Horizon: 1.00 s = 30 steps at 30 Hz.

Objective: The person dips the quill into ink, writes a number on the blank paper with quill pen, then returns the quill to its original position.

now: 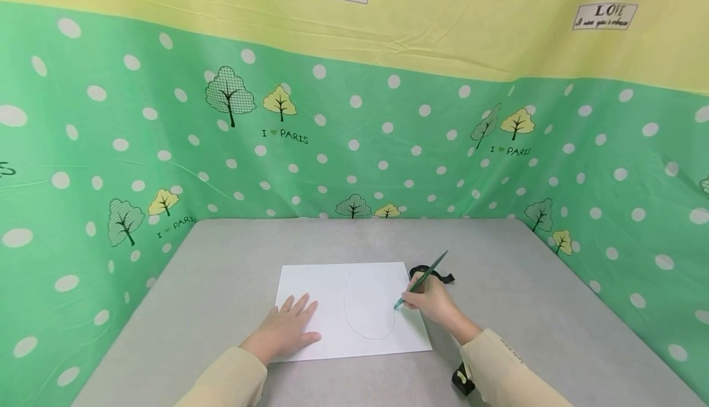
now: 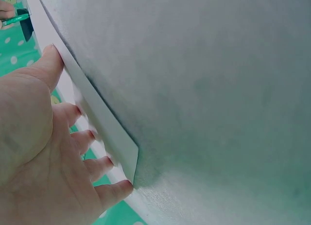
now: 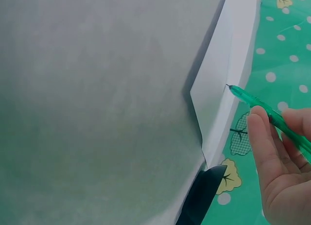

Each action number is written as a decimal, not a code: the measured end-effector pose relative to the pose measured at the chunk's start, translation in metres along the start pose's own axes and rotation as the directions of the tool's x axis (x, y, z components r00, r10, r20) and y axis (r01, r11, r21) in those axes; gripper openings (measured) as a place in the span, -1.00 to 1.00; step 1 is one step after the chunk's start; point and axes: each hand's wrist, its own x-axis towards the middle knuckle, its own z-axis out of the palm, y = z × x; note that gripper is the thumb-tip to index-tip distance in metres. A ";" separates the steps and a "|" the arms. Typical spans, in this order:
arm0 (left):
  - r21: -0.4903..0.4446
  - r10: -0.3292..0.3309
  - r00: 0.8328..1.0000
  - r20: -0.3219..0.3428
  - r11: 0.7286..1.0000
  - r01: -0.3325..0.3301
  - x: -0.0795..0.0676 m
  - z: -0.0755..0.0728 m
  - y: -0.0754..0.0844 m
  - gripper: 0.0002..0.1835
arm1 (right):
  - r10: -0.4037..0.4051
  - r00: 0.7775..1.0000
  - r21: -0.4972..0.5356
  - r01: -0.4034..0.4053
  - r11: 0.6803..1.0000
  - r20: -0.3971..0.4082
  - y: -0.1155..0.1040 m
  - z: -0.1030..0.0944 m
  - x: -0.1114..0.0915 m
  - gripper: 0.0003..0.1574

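Gray tabletop (image 1: 210,284), slender green pen (image 1: 429,270).

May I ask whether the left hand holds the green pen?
No, the right hand grips the green pen; the left hand touches paper.

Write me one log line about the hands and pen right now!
left hand: spread on white paper | right hand: holds green pen, tip on paper | thin curved line: reaches pen tip
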 end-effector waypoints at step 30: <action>-0.006 0.002 1.000 0.006 1.000 -0.002 0.000 -0.001 0.000 -0.27 | 0.041 0.999 0.036 -0.040 0.999 -0.032 -0.001 0.003 0.008 -0.83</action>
